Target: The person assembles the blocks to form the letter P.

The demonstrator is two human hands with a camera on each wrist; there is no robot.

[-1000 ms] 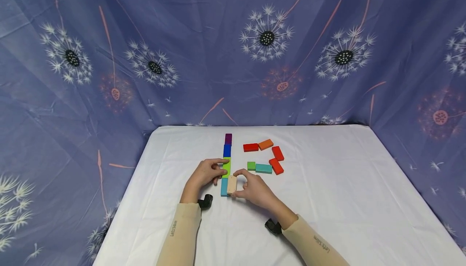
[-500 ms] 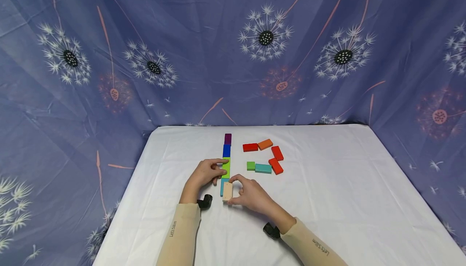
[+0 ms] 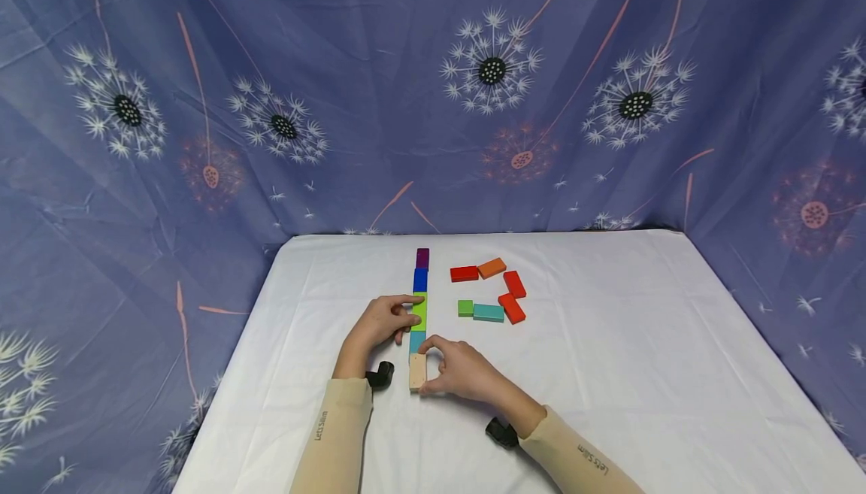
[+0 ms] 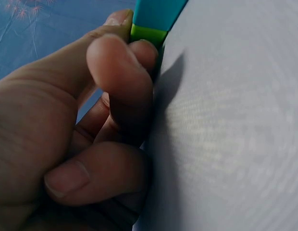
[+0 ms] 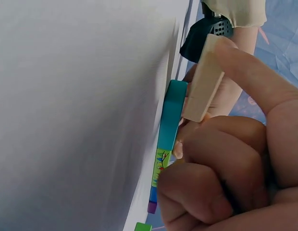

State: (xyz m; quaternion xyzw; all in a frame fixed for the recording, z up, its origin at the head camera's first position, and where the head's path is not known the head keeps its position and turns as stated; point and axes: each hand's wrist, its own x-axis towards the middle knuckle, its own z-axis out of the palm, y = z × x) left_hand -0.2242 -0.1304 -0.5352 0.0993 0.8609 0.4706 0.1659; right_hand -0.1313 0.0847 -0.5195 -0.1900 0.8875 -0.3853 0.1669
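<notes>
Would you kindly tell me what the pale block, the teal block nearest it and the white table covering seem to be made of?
Pale block: probably bare wood, matte, given its natural tan colour.
Teal block: likely painted, smooth, by its even colour; core hidden.
White table covering: apparently matte cloth, faintly creased.

Blue dandelion-print cloth (image 3: pixel 399 103) hangs — white-draped table (image 3: pixel 609 359) below.

A pale wooden block (image 3: pixel 418 371) hovers near a light-blue block (image 3: pixel 418 341).

pale block (image 3: pixel 418 371) of bare, matt wood | teal block (image 5: pixel 172 115), smooth-faced | table (image 3: pixel 609 366) dressed in matt cloth | creased cloth backdrop (image 3: pixel 386 103)
</notes>
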